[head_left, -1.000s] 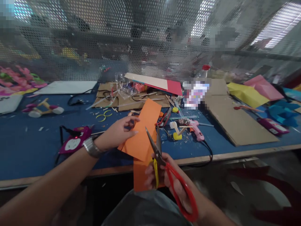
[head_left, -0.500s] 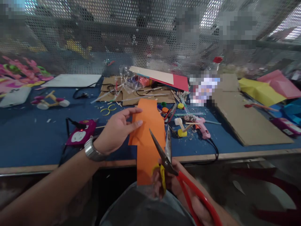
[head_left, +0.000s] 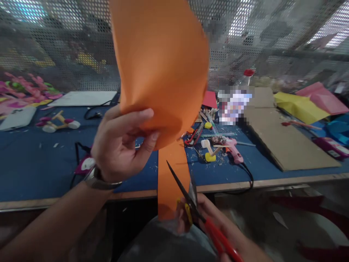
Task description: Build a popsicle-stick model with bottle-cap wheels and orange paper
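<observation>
an orange paper sheet (head_left: pixel 160 69) is held up in the upper middle of the frame, where half a second ago it lay low over the table edge; it has been lifted and curled toward the camera, so that much of the mesh screen (head_left: pixel 272 43) behind is now hidden. a narrow strip of the same sheet hangs down the lower middle, and it seems that the piece is being turned for inspection or for a fresh line of cutting. the sheet is pinched at its lower edge by the left hand (head_left: pixel 120 145), thumb and fingers closed on it. the red-handled scissors (head_left: pixel 201 214) are gripped by the right hand (head_left: pixel 218 225) at the lower middle, blades parted and lying against the strip, much as before. beyond, on the blue table (head_left: pixel 32 160), a pink glue gun (head_left: pixel 234 151) lies right of centre, cardboard (head_left: pixel 286 142) is spread further right, and yellow paper (head_left: pixel 300 105) rests at the upper right.
</observation>
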The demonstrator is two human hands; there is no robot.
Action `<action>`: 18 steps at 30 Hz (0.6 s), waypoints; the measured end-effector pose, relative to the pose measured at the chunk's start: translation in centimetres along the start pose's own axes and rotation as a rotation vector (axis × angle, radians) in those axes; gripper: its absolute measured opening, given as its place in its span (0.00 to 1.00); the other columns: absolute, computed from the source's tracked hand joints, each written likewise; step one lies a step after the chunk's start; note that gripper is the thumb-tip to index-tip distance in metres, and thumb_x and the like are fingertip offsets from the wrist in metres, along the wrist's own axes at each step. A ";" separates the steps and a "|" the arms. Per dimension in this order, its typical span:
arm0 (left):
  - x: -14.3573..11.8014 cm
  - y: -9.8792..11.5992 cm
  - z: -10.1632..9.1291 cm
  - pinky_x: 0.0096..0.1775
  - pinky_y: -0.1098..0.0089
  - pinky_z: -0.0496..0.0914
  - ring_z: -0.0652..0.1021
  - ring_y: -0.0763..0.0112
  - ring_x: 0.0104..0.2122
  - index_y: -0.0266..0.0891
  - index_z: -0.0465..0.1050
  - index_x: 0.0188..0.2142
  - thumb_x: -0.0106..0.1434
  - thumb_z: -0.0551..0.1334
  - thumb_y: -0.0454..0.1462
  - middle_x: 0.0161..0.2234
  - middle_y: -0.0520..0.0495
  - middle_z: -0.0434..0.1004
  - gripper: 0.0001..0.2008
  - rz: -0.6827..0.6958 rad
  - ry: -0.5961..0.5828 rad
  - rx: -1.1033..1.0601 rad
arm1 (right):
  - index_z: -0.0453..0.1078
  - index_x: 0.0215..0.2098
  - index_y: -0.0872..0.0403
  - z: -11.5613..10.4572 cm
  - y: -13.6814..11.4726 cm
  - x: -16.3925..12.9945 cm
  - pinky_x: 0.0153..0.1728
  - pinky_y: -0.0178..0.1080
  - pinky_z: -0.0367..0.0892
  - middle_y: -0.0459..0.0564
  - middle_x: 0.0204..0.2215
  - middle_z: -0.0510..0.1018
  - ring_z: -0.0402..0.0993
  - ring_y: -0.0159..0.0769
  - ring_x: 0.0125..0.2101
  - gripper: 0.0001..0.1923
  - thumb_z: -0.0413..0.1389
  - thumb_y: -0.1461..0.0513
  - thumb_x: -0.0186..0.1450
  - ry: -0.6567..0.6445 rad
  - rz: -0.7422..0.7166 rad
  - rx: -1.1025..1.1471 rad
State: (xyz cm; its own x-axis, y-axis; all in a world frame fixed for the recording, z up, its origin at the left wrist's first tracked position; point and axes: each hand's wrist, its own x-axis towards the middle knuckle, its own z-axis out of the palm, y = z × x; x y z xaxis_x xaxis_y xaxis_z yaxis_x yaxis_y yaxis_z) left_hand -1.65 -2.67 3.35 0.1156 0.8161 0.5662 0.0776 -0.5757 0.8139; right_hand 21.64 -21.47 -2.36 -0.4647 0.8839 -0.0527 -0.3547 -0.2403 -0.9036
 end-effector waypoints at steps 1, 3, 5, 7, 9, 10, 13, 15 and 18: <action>-0.1 -0.3 0.4 0.57 0.57 0.83 0.80 0.52 0.62 0.52 0.77 0.61 0.62 0.78 0.36 0.73 0.51 0.66 0.30 0.064 0.036 0.021 | 0.68 0.68 0.38 0.1 -0.1 -0.1 0.57 0.56 0.70 0.58 0.59 0.76 0.78 0.54 0.52 0.41 0.68 0.36 0.62 0.020 0.010 0.002; -0.4 -0.9 1.2 0.59 0.56 0.82 0.85 0.59 0.54 0.53 0.72 0.66 0.67 0.73 0.37 0.73 0.49 0.67 0.30 -0.083 -0.008 -0.036 | 0.66 0.69 0.36 0.2 0.0 -0.3 0.54 0.54 0.70 0.58 0.59 0.76 0.79 0.50 0.50 0.40 0.67 0.38 0.64 0.053 0.039 0.009; -0.8 -1.7 1.9 0.54 0.54 0.84 0.87 0.57 0.49 0.48 0.70 0.67 0.66 0.74 0.38 0.69 0.44 0.74 0.31 -0.257 -0.071 -0.110 | 0.64 0.71 0.38 0.2 0.2 -0.3 0.48 0.51 0.72 0.60 0.57 0.78 0.80 0.48 0.47 0.41 0.66 0.38 0.65 0.066 0.072 0.037; -1.1 -2.5 2.1 0.54 0.54 0.84 0.87 0.56 0.50 0.45 0.69 0.67 0.65 0.73 0.37 0.67 0.41 0.76 0.33 -0.412 -0.132 -0.180 | 0.63 0.71 0.42 0.2 0.6 -0.3 0.45 0.48 0.73 0.61 0.55 0.79 0.81 0.47 0.46 0.40 0.65 0.38 0.67 0.082 0.100 0.071; -1.5 -3.0 2.0 0.57 0.55 0.82 0.85 0.55 0.55 0.44 0.67 0.68 0.64 0.72 0.35 0.69 0.39 0.74 0.34 -0.531 -0.161 -0.260 | 0.64 0.70 0.42 0.2 0.9 -0.2 0.43 0.45 0.73 0.59 0.53 0.80 0.82 0.44 0.44 0.38 0.65 0.39 0.68 0.091 0.116 0.103; -1.7 -3.0 2.0 0.57 0.55 0.82 0.84 0.55 0.57 0.44 0.67 0.68 0.64 0.71 0.35 0.71 0.39 0.72 0.34 -0.577 -0.164 -0.296 | 0.65 0.70 0.42 0.1 1.0 -0.1 0.41 0.43 0.73 0.58 0.52 0.80 0.82 0.42 0.43 0.38 0.65 0.40 0.68 0.086 0.129 0.119; -2.1 -2.6 2.0 0.56 0.55 0.83 0.81 0.52 0.61 0.44 0.67 0.68 0.65 0.68 0.34 0.72 0.39 0.70 0.33 -0.658 -0.150 -0.345 | 0.67 0.69 0.42 0.3 1.0 -0.1 0.36 0.37 0.72 0.56 0.50 0.81 0.84 0.39 0.41 0.37 0.67 0.40 0.68 0.088 0.188 0.166; -2.4 -2.4 2.1 0.55 0.55 0.83 0.80 0.50 0.63 0.44 0.68 0.68 0.67 0.66 0.35 0.73 0.41 0.69 0.30 -0.674 -0.153 -0.342 | 0.68 0.68 0.43 0.5 0.9 -0.2 0.35 0.37 0.72 0.56 0.49 0.82 0.84 0.40 0.42 0.36 0.67 0.41 0.68 0.121 0.210 0.189; -2.9 -2.5 2.4 0.59 0.54 0.81 0.77 0.50 0.66 0.45 0.68 0.69 0.70 0.64 0.36 0.74 0.42 0.67 0.28 -0.598 -0.192 -0.288 | 0.69 0.67 0.43 0.9 0.8 -0.2 0.35 0.39 0.75 0.57 0.50 0.82 0.85 0.42 0.43 0.35 0.68 0.41 0.68 0.173 0.213 0.214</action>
State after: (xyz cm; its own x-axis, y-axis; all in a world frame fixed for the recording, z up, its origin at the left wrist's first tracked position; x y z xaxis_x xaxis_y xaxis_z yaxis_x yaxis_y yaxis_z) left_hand 0.20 -3.74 -0.66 0.3105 0.9506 -0.0021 -0.0802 0.0284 0.9964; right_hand 20.69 -22.23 -2.71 -0.4082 0.8556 -0.3183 -0.4353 -0.4890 -0.7559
